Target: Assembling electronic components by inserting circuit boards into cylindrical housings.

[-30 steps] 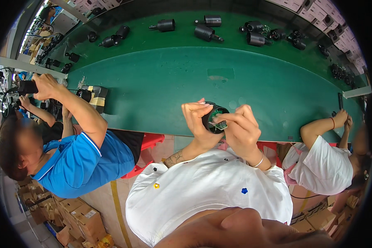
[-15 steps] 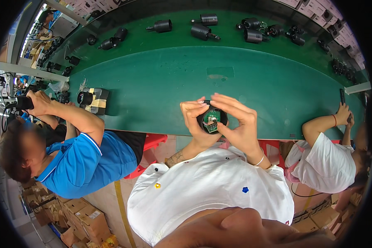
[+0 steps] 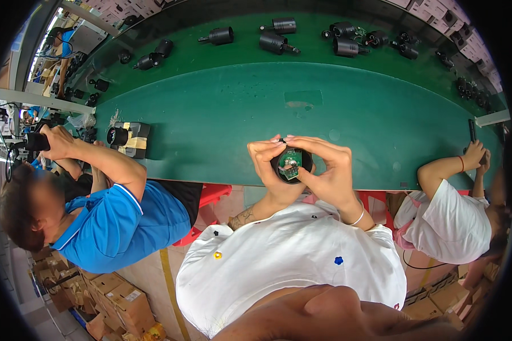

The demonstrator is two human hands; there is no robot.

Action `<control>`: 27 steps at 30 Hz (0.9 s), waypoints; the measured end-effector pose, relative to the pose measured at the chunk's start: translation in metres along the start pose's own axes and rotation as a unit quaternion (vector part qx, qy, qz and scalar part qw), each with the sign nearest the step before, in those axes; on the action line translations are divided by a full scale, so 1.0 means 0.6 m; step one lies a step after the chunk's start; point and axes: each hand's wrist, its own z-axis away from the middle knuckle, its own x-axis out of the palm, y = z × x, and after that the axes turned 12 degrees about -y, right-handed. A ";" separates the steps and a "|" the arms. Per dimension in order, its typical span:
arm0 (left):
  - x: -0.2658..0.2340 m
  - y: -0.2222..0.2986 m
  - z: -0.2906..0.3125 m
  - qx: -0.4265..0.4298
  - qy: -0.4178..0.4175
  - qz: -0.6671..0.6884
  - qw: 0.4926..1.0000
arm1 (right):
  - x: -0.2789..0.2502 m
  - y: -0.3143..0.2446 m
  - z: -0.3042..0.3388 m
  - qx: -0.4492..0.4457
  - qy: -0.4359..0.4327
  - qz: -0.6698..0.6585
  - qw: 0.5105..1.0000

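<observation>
I hold a round black camera housing [image 3: 290, 165] with both hands, just above the near edge of the green table [image 3: 222, 113]. A small green circuit board [image 3: 290, 161] sits in its open end, facing me. My left hand [image 3: 265, 162] wraps the housing's left side. My right hand [image 3: 327, 169] wraps the right side, with its thumb pressing at the board's lower edge. The fingertips of both hands meet over the top rim.
Several black cylindrical camera housings [image 3: 276, 41] lie along the table's far side. A black lens unit on a cardboard block [image 3: 128, 138] stands at the left. A person in a blue shirt [image 3: 105, 219] works at my left, a person in white [image 3: 452, 213] at my right. Cardboard boxes [image 3: 116, 301] sit on the floor.
The housing has turned so its open end with the green board faces me, and my fingers have shifted around it. The person in blue moved their raised hands further left.
</observation>
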 end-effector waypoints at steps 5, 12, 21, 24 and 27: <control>-0.005 0.009 -0.005 -0.007 -0.017 -0.047 0.999 | 0.009 0.018 0.001 0.029 0.002 -0.091 0.995; 0.002 0.008 -0.006 0.011 0.048 -0.075 0.996 | 0.028 0.025 0.009 0.081 0.009 -0.240 0.967; 0.003 0.029 -0.012 -0.031 0.009 -0.096 0.995 | 0.006 0.032 0.006 0.056 -0.025 -0.214 0.975; -0.009 0.035 -0.019 -0.044 -0.047 -0.094 0.994 | -0.015 0.033 0.009 0.068 -0.048 -0.212 0.974; -0.026 0.035 -0.025 -0.063 -0.159 -0.072 0.983 | -0.031 0.030 0.011 0.112 -0.098 -0.242 0.959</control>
